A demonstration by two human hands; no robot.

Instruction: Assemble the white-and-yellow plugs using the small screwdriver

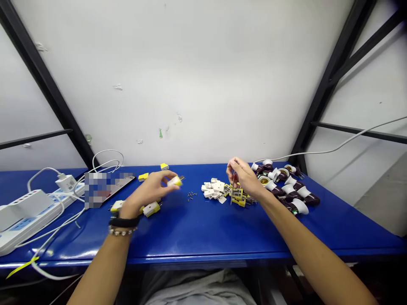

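Between the thumb and fingers of my left hand (153,186) is a white and yellow plug (174,181), its metal prongs pointing right. My right hand (243,174) is closed on a screwdriver (234,180) with a reddish handle; its thin shaft points down in front of the yellow plug halves (239,199). Beside these halves lies a pile of white plug covers (213,189). Several small screws (191,195) are scattered on the blue table between my hands. More white and yellow plugs (151,209) lie around my left hand, partly hidden by it.
Dark purple and white lamp sockets (291,190) are heaped at the right. At the left are a white power strip (25,220), loose white cables and a phone (121,184). A white wall and black metal frame stand behind the blue table (203,233).
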